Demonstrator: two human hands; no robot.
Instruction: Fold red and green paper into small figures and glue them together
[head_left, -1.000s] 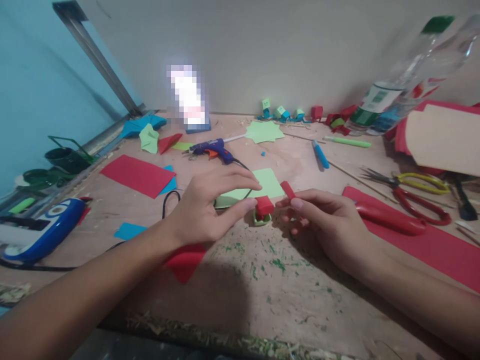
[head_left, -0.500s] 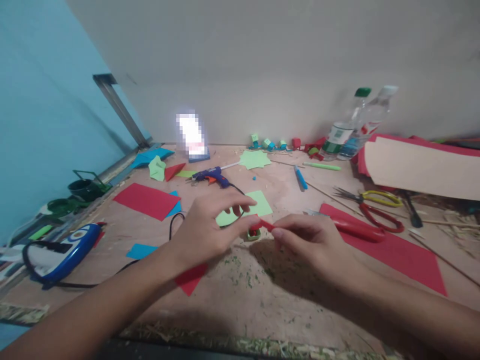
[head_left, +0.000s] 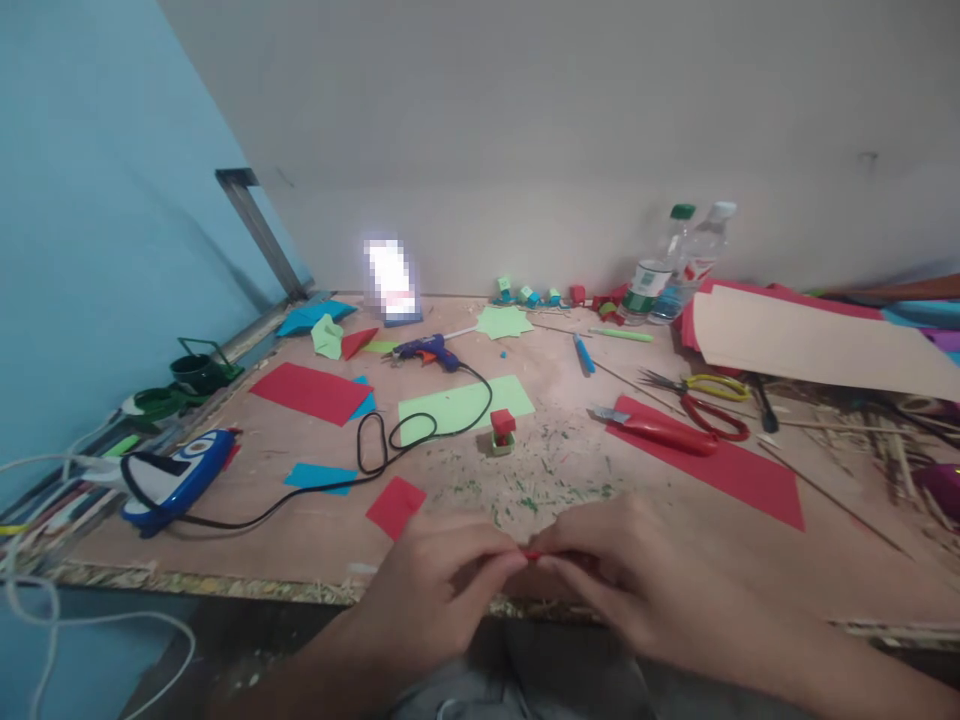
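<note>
Close to the table's front edge, my left hand and my right hand meet fingertip to fingertip. Both pinch one small strip of red paper, most of it hidden by the fingers. Beyond them on the tabletop stands a small light green paper box with a red paper cube on it. A red paper square lies beside my left hand. Past my right hand, a red-handled utility knife rests on a large red paper sheet.
A blue glue gun lies at the back, its black cord looping over a green paper sheet. Scissors, two plastic bottles and stacked paper are right. A blue-and-white power strip lies left. Small paper figures line the wall.
Both hands have drawn back toward the table's front edge with the red strip, away from the green box. My left fingers have closed onto the strip. The view has shifted.
</note>
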